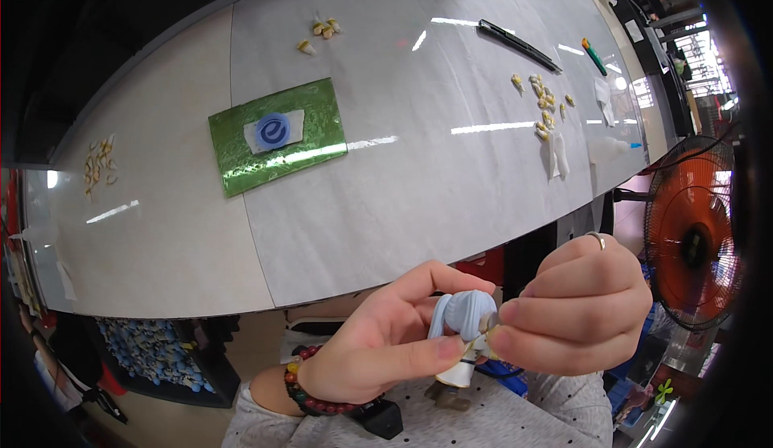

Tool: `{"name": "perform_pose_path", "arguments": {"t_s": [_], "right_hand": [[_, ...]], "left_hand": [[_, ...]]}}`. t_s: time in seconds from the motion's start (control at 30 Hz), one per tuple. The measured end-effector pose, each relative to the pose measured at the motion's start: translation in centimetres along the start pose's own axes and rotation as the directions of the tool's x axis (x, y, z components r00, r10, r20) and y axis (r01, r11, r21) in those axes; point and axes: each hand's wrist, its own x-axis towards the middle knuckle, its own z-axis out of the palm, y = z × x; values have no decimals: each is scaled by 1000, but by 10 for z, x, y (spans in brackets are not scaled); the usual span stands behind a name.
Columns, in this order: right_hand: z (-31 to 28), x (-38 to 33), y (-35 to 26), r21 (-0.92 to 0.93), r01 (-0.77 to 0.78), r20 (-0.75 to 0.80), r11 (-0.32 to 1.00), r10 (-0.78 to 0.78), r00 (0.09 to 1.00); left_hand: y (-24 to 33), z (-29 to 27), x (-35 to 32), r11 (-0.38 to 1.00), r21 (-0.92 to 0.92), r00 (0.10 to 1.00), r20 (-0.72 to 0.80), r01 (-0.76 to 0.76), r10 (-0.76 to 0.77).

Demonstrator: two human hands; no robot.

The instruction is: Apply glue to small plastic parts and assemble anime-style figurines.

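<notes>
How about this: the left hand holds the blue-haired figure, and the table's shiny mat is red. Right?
Not quite: the head view shows the shiny mat on the table is green, not red. The left hand does hold the blue-haired figure.

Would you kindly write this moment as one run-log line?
left hand: holds blue-haired figurine; right hand: at figurine's head, grip unclear; table: green mat, yellow-white pieces

At five o'clock, the left hand (366, 350) grips a blue-haired figurine (465, 316); the right hand (581, 307) curls close against its head. Toward ten lies a green mat (320, 108); at three stands an orange fan (683, 206).
</notes>
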Motion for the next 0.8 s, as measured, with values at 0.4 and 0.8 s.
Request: {"name": "perform_pose_path", "arguments": {"t_s": [0.4, 0.8], "right_hand": [[1, 7, 0, 119, 60, 35, 991, -65, 997], [2, 4, -1, 59, 50, 50, 997, -53, 997]], "left_hand": [[-4, -3, -3, 991, -128, 997, 75, 46, -36], [-5, -2, -6, 999, -46, 1000, 17, -19, 20]]}}
